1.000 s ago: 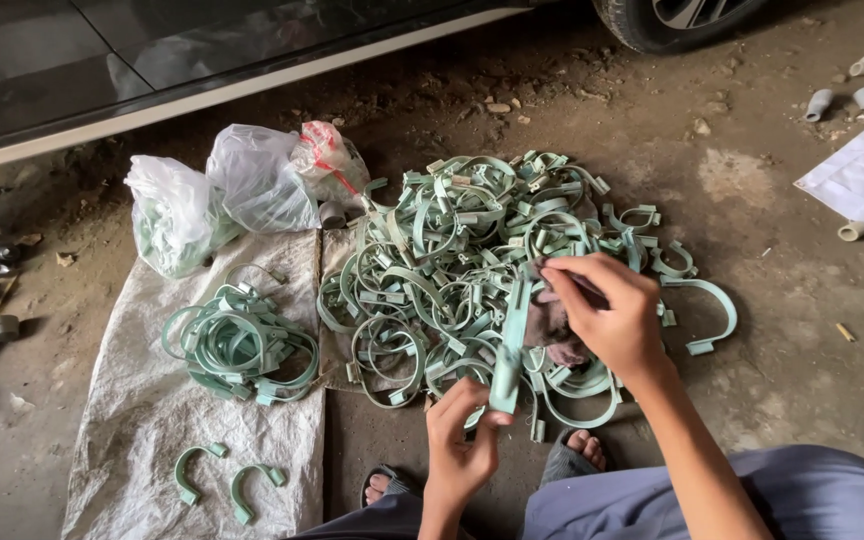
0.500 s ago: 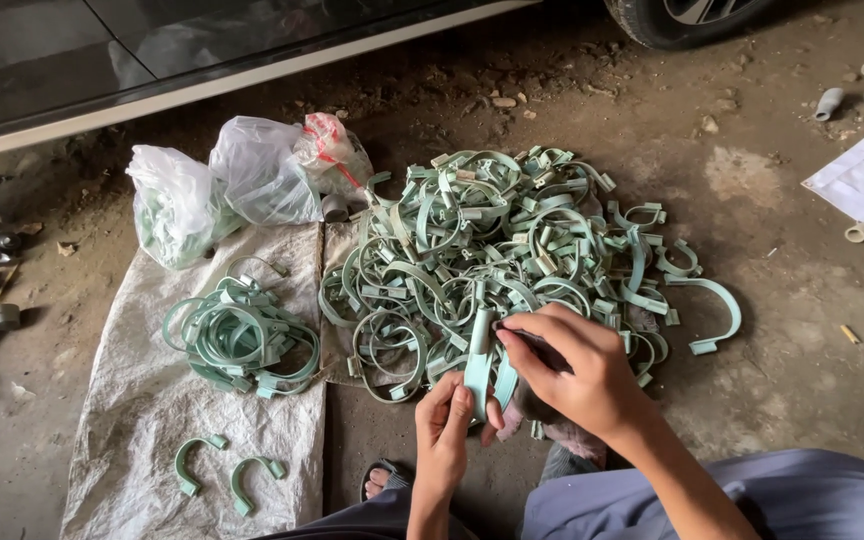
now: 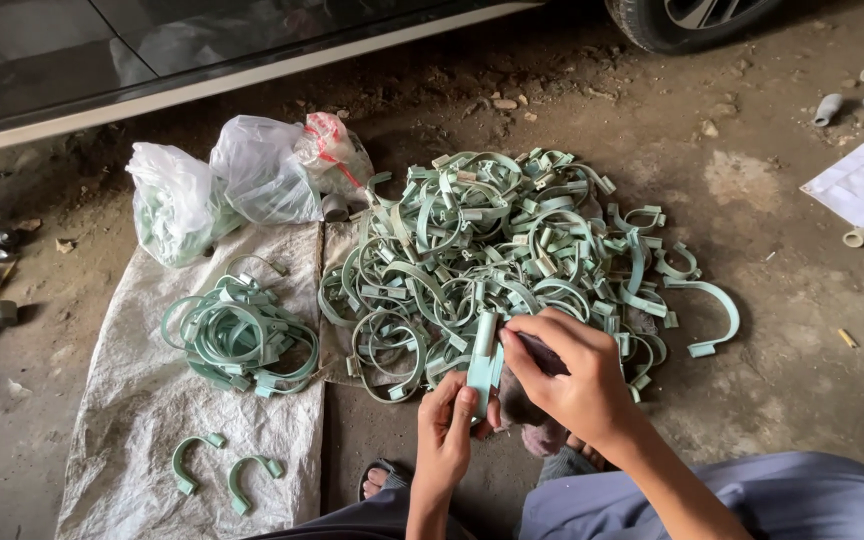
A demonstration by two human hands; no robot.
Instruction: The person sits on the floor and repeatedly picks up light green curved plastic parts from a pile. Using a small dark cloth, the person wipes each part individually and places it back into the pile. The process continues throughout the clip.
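Left hand [image 3: 449,420] pinches low end of green clip [image 3: 482,362]; clip stands up tall from fingers. Right hand [image 3: 574,385] clenched on dark tool [image 3: 540,353], touching clip's top. Clip pile [image 3: 512,250] just beyond fingers.

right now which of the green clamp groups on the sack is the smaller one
The two loose clamps at the near end of the white sack: just a pair lying side by side. The other group, the bundle farther up the sack, has many clamps nested together.
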